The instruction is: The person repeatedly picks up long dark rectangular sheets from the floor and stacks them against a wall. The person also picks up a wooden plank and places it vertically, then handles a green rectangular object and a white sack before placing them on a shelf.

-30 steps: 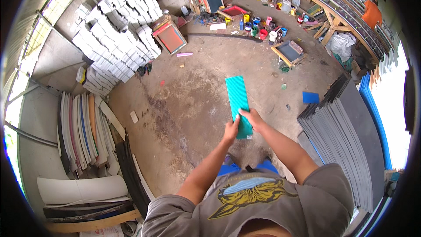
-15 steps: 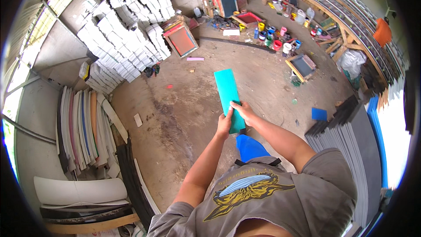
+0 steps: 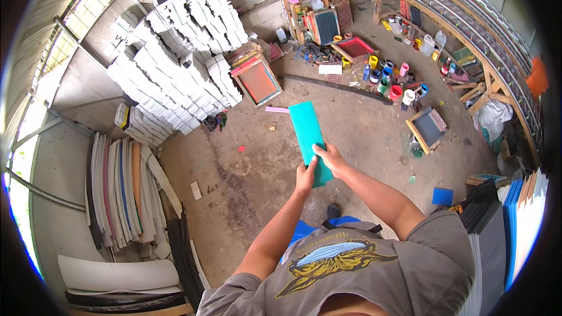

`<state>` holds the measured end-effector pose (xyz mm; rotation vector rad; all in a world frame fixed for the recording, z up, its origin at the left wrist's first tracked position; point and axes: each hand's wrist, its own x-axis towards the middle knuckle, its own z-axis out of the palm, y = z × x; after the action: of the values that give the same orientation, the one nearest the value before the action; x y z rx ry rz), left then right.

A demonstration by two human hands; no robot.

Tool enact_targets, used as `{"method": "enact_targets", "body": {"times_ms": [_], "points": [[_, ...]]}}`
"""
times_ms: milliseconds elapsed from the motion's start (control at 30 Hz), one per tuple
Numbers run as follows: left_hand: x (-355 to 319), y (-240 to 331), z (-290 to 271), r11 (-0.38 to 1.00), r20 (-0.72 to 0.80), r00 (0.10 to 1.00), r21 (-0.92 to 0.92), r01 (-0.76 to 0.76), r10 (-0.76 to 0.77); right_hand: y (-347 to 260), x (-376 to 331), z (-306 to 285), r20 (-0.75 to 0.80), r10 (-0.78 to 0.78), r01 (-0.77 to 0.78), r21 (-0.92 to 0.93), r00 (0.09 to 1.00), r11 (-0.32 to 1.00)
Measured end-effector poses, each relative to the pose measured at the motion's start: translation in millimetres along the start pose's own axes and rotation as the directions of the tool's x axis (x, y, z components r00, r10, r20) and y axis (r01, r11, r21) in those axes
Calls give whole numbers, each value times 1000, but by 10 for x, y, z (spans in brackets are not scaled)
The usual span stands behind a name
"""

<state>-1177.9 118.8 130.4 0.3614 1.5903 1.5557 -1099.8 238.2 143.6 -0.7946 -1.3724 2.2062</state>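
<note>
A long, ribbed teal plastic sheet (image 3: pixel 305 126), looking like corrugated board, is held out in front of my body above the floor. My left hand (image 3: pixel 305 178) grips its left edge near the lower end, thumb on top. On the opposite edge, slightly higher, my right hand (image 3: pixel 331 161) is closed round the sheet with its thumb across the upper face. The fingers beneath the sheet are hidden. Its far end points away from me, tilted a little to the left.
Tall stacks of white bundles (image 3: pixel 170 70) stand at the back left, beside framed screens (image 3: pixel 257 82). Paint pots (image 3: pixel 396 92) crowd the back right before a long wooden rack (image 3: pixel 468 29). Upright sheets lean at left (image 3: pixel 120 193) and right (image 3: pixel 489 246). A blue piece (image 3: pixel 442 196) lies on the floor.
The surroundings have shifted down and mostly rightward in view, and a shoe now shows below the sheet. Both hands keep their hold on the teal sheet.
</note>
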Motion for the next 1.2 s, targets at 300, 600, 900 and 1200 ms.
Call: {"method": "enact_targets", "body": {"times_ms": [300,600,900,1200], "points": [[1500,505,-39,998,-56,998,-55,-32,29,-330,1445,-47,1,-2,2,-89,1000,996],[3036,1195,145,998,211,977,-64,-1,15,-1003,2887,-248,-221,-81,39,-186,972,982],[4701,1592,460,995,228,969,-46,-84,92,-1481,4381,-563,-288,-128,89,-141,949,986],[6620,2290,679,948,-54,948,77,-310,314,-2044,6556,-989,-254,-656,399,-623,711,673]]}}
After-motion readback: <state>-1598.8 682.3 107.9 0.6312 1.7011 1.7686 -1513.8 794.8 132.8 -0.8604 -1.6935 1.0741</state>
